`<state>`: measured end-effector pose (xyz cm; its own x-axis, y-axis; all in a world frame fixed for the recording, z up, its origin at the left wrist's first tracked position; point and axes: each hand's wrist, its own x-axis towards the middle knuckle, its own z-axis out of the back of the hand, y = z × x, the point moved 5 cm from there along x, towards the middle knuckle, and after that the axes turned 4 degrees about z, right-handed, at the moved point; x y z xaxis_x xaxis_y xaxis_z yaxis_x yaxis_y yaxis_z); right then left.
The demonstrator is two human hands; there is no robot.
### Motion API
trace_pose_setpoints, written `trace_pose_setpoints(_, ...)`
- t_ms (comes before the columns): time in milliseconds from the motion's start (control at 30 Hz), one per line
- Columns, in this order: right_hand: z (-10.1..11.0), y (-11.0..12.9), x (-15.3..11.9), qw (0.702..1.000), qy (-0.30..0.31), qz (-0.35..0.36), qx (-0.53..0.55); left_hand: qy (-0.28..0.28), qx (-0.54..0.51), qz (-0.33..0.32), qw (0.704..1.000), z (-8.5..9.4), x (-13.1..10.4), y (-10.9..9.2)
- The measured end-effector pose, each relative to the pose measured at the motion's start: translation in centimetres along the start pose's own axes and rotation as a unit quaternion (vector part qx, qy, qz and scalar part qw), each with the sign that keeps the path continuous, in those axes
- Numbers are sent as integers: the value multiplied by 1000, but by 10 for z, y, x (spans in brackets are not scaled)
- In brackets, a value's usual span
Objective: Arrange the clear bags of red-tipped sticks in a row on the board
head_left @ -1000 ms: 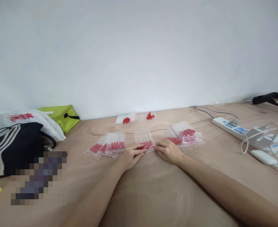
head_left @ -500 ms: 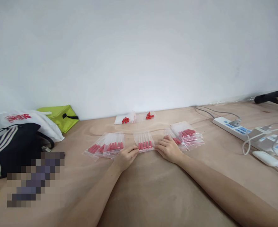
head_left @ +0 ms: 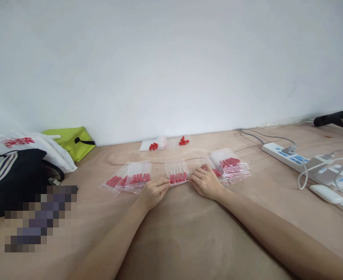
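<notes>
At table centre, small clear bag of red pieces lies flat, long axis running away from person. Left hand pinches near-left corner; right hand fingers curled, touching near-right edge. Both hands equally close.

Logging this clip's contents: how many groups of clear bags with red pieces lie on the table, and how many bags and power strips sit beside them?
Groups of clear bags with red pieces: 4 (left pile, middle bag between left hand and right hand, right pile, far pair)
Carry bags: 3
Power strips: 1
Total: 8
</notes>
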<state>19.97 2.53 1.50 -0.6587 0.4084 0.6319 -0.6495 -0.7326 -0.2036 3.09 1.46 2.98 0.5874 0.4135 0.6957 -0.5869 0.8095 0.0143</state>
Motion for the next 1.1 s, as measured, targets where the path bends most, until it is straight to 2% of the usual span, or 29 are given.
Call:
trace_pose_setpoints(100,1,10,8,999,-26,6,24,15,-22,30,999,-4,-1,2)
trace_pose_setpoints(233,-8,29,24,998,-48,29,29,30,-26,38,998,-7,1,0)
trace_pose_setpoints(433,-14,39,36,998,-37,56,2,12,-20,29,999,-3,2,-3)
trace_pose_setpoints(733,-6,20,19,999,-20,26,-18,-12,-19,48,999,1,-4,1)
trace_pose_setpoints(967,5,0,-2,998,-29,-22,-43,2,-50,78,996,0,-5,4)
trace_pose_setpoints(1033,3,-1,-2,999,-33,-42,-1,-5,-69,83,994,0,-5,5)
trace_pose_setpoints(1100,0,-3,-1,991,-45,-77,103,-4,-85,90,992,1,-6,5)
